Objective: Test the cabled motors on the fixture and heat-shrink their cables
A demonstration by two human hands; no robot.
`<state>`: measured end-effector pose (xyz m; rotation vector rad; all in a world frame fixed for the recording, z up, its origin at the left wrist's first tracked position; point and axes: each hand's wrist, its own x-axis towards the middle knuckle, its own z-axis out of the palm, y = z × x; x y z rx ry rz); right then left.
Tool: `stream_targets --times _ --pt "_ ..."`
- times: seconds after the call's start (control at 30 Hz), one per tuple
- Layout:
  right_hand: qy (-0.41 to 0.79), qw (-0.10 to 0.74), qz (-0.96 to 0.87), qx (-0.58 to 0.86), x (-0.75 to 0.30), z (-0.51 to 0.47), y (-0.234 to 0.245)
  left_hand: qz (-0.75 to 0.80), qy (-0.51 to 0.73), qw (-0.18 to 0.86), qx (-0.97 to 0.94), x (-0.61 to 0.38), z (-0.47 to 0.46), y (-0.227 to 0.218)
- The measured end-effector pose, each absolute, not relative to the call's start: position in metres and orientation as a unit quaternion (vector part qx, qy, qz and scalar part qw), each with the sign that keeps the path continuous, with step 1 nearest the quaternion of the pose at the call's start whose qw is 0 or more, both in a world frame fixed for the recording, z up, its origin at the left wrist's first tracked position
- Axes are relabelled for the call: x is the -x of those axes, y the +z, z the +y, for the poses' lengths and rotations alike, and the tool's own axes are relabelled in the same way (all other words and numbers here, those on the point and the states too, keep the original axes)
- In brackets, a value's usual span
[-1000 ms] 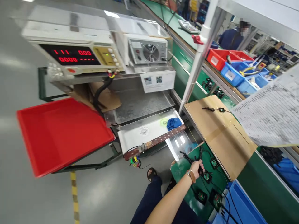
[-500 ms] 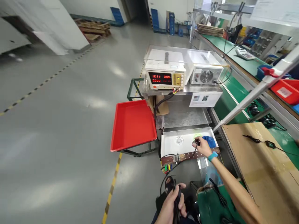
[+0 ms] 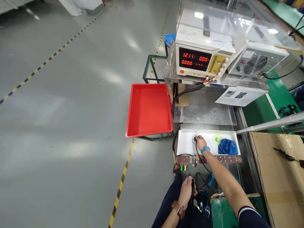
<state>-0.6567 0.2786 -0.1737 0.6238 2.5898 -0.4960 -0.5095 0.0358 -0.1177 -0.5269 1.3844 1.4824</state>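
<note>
My right hand is closed on the end of a black cable and holds it at the round fitting in the white tray. The exact shape of the cable's end is hidden by my fingers. A yellow-green round piece and a crumpled blue cloth lie right of that hand. Lower down, over my lap, my left hand is wrapped round a black cable bundle, mostly covered by the fingers. A brown strip with metal terminals runs along the tray's front edge.
Behind the tray, a power supply with red digits stands on a metal shelf beside a grey fan-fronted unit. A red tray rests on a green frame to the left. At right lies a cardboard sheet.
My right hand has moved left across the white tray, from beside the blue cloth to the round fitting, bringing the cable end. My left hand still grips its bundle. The view has tilted down.
</note>
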Motion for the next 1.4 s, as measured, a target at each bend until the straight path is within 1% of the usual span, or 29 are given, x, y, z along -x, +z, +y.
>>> stream_targets --times 0.17,0.4,0.87,1.4 --pt "-0.162 0.254 0.925 -0.231 0.666 0.281 -0.178 0.601 0.598 0.495 0.189 0.512 0.057 -0.147" --pt "-0.148 0.276 0.916 -0.252 0.677 0.274 -0.171 0.592 0.612 0.488 0.193 0.521 0.073 -0.164" --pt "-0.140 0.291 0.912 -0.254 0.680 0.274 -0.169 0.586 0.621 0.472 0.221 0.527 0.094 -0.169" --pt "-0.146 0.296 0.911 -0.249 0.678 0.281 -0.176 0.663 0.562 0.429 0.247 0.519 0.109 -0.185"
